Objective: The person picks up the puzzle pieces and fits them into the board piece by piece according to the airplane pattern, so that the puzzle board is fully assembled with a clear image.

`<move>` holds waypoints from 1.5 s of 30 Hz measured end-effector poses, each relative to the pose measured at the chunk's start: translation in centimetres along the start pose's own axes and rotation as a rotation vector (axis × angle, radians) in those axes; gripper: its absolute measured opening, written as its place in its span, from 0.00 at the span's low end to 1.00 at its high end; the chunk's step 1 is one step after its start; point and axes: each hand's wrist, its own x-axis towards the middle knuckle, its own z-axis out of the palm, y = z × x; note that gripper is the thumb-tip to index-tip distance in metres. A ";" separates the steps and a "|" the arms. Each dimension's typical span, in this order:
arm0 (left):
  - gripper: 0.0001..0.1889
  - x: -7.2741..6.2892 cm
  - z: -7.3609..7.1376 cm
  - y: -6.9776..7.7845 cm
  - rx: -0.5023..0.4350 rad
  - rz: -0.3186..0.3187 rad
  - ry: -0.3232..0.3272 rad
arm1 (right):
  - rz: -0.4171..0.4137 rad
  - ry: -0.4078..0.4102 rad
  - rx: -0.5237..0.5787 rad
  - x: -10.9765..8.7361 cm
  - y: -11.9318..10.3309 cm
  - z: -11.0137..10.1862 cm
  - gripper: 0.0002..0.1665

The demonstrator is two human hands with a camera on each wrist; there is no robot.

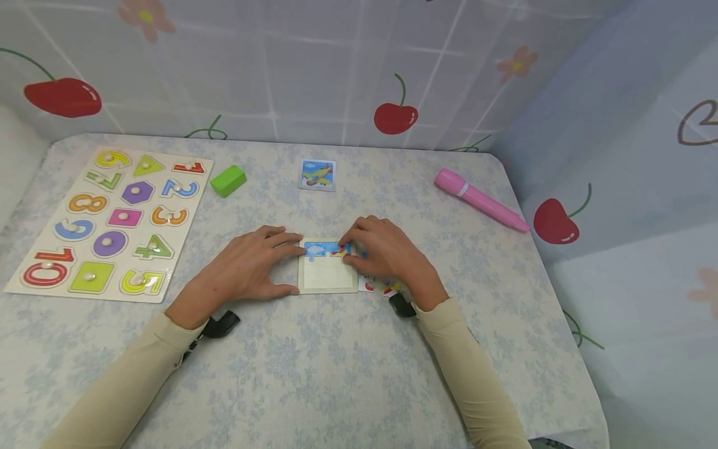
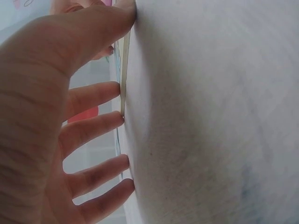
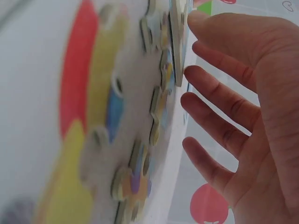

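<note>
You appear to be at the step of seating a piece at the right end of the top row in the small puzzle tray point(image 1: 328, 279), which lies flat on the counter point(image 1: 269, 374) between your hands. Your left hand point(image 1: 252, 262) braces it from the side, fingers spread and nearly straight, with thumb and fingertips touching the tray's left edge. Your right hand point(image 1: 384, 249) has its thumb and index fingertips over the tray's upper right part, a small gap between them, beside a bit of red and yellow on the row of pieces point(image 1: 317, 250); whether they pinch a piece or only press on it, I cannot tell. The blue sky pieces run along the top, while the tray floor below them is bare, so you look to be early in the work. The next move calls for getting that piece flush with its neighbour, then picking from the loose pieces point(image 1: 387, 286) just right of the tray, partly under your right hand. Match the shapes against the airplane card point(image 1: 318, 174) on the far side, and keep the left hand's brace light, as a sideways push might shift the tray.
</note>
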 end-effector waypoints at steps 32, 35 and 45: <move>0.41 -0.1 0.1 -0.1 -0.008 -0.004 -0.003 | 0.086 -0.136 0.246 -2.3 3.2 -1.7 0.20; 0.41 -0.1 0.1 -0.1 -0.008 -0.006 -0.003 | 0.099 -0.149 0.256 -2.5 3.4 -1.8 0.21; 0.41 -0.1 0.2 -0.1 -0.006 -0.003 0.001 | 0.101 -0.170 0.259 -2.6 3.7 -1.8 0.20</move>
